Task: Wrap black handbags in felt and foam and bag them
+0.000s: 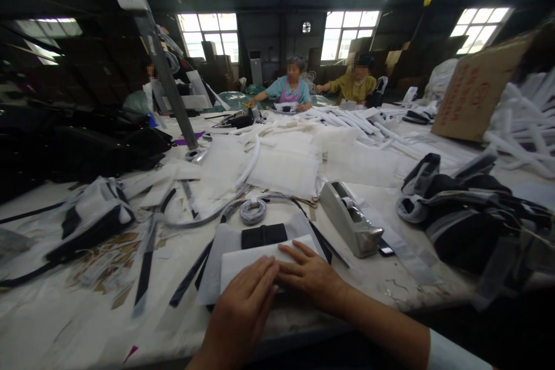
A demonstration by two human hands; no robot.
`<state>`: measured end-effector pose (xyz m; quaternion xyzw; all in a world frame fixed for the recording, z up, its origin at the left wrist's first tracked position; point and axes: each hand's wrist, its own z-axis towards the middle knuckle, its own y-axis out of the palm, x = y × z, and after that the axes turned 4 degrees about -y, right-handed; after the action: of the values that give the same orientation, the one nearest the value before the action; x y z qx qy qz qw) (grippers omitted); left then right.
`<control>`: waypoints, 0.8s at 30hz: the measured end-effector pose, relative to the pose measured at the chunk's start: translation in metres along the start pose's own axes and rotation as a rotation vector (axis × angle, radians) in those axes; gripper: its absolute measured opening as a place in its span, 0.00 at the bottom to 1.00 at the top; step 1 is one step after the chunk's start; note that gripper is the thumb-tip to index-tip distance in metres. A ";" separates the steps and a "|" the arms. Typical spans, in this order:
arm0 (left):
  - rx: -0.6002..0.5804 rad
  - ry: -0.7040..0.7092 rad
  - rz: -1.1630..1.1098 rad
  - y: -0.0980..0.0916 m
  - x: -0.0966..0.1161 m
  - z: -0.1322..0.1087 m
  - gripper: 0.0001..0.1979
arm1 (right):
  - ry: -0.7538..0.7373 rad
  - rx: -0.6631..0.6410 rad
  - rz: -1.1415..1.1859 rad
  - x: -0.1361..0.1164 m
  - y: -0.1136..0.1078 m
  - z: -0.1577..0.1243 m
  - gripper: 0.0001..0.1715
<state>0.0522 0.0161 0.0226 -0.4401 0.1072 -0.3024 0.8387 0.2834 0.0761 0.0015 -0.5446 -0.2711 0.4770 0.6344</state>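
Observation:
A sheet of white paper (243, 263) lies over a black bag with a dark strap piece (263, 235) showing above the sheet's far edge. My left hand (248, 295) rests on the paper, its fingers extended and close together. Beside it, my right hand (309, 275) presses flat on the same sheet with fingers spread. The fingertips of the two hands nearly meet at the middle. Translucent wrapping (208, 283) sticks out around the bag, and black straps run out from both sides. Most of the bag is hidden under paper and hands.
Just beyond stands a wrapped strap coil (252, 211); a grey tape dispenser (349, 219) is to the right. Wrapped black bags lie at right (468, 219) and left (91, 214). A metal post (169, 81) rises at left. Co-workers (289, 89) sit across the table.

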 end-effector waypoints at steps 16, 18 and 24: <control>-0.145 0.071 0.122 0.040 -0.033 -0.017 0.25 | 0.401 0.304 -0.137 -0.012 0.020 -0.016 0.46; -0.119 0.078 0.122 0.040 -0.033 -0.017 0.25 | 0.421 0.337 -0.110 -0.012 0.020 -0.017 0.51; -0.133 0.119 0.164 0.031 -0.037 -0.017 0.24 | 0.425 0.307 -0.077 -0.011 0.022 -0.018 0.56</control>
<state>0.0281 0.0407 -0.0158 -0.4659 0.2122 -0.2505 0.8217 0.2881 0.0577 -0.0219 -0.5193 -0.0767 0.3630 0.7698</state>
